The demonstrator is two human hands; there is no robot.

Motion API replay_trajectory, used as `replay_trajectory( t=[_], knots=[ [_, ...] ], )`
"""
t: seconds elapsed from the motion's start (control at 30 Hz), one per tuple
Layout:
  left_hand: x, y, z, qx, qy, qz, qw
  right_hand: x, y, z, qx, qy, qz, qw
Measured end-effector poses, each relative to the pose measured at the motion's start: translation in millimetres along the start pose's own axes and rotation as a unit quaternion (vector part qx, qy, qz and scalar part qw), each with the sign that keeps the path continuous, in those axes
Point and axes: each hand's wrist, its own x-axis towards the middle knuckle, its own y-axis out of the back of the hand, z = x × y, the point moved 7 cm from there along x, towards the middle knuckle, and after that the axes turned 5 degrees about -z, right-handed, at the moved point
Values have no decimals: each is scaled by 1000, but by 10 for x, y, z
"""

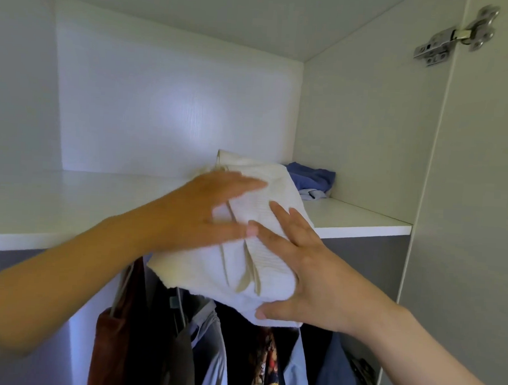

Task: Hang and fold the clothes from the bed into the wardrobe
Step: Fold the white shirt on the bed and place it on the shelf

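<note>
Evidently, a placing step is in hand. In the head view, a folded white garment [254, 269] is held at the front edge of the wardrobe's upper shelf [69, 209]. Its far end reaches over the board and its near end overhangs the hanging space below.

The left hand [198, 216] is laid flat on top of it with fingers straight, though its outline is blurred. The fold is probably kept from springing apart by that pressure. The right hand [310, 272] is spread wide over the near right part, with the thumb tucked under the lower edge, so the overhanging portion is pinched and carried from beneath.

Far right on the same shelf, against the side wall, a blue garment [312, 176] is piled on a paler one. Whether the white garment touches it cannot be told.

Sliding further in is judged necessary before release, since the overhanging part could otherwise tip off.

Below the shelf, hung clothes are seen: a brown garment [112, 346] to the left, a pale blue shirt [209, 352], and a patterned piece [267, 369] further right. A metal hinge [458, 35] is fixed at the upper right. The bed is not in view.
</note>
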Motion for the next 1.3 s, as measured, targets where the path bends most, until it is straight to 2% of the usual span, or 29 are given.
replay_trajectory(
  t=[0.07,0.17,0.27,0.4,0.57,0.7,0.9,1.03,1.13,1.23,1.3],
  knots=[
    [-148,-236,1,95,11,-80,992,-9,-1,9,-8,-1,-8,1000],
    [-297,-413,-101,195,39,-115,973,-40,-13,11,-29,3,-6,1000],
    [-348,-474,-139,229,54,-98,967,-108,-53,-21,-70,11,9,997],
    [-311,-509,-151,269,42,-43,961,-236,-116,-102,-129,37,86,987],
    [-262,-370,-188,244,5,-2,970,-282,-206,-110,-157,101,182,965],
    [-216,-298,-199,209,21,-56,976,-243,-66,-38,-162,131,237,949],
    [-161,-230,-178,162,45,-143,975,-275,-281,-2,-155,157,139,965],
    [-141,-193,-163,138,53,-147,978,-304,-388,67,-190,158,190,950],
    [-126,-162,-152,121,64,-145,980,-262,-260,30,-204,196,240,929],
    [-127,-149,-124,110,89,-156,978,-250,-5,-6,-160,251,246,922],
    [-221,-165,-108,112,129,-168,971,-257,203,26,-86,259,228,935]
  ],
)
